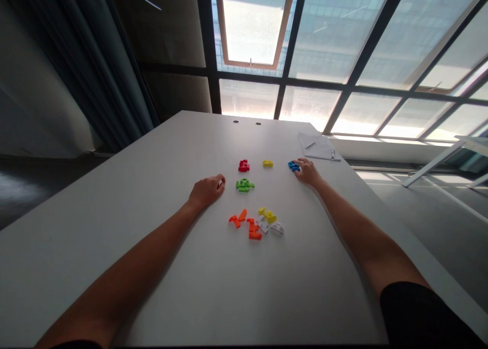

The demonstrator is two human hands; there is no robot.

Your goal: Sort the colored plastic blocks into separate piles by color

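My right hand [308,171] is at the right of the group, its thumb and fingers closed around the blue plastic pieces [293,166] on the table. My left hand [207,190] rests on the tabletop with curled fingers, and nothing shows in it. Just right of it lie green pieces [244,185], with red pieces [244,165] behind them. A small yellow piece [267,163] sits between the red and blue ones. Closer to me is a loose heap of orange pieces [253,228], yellow pieces [268,215] and white pieces [276,228].
The white table [160,288] stretches towards large windows. At its right far edge are a paper sheet [314,141] and a pen [333,155]. Two round cable holes [258,123] mark the far end. A dark curtain [95,59] hangs left; another white table [473,143] stands right.
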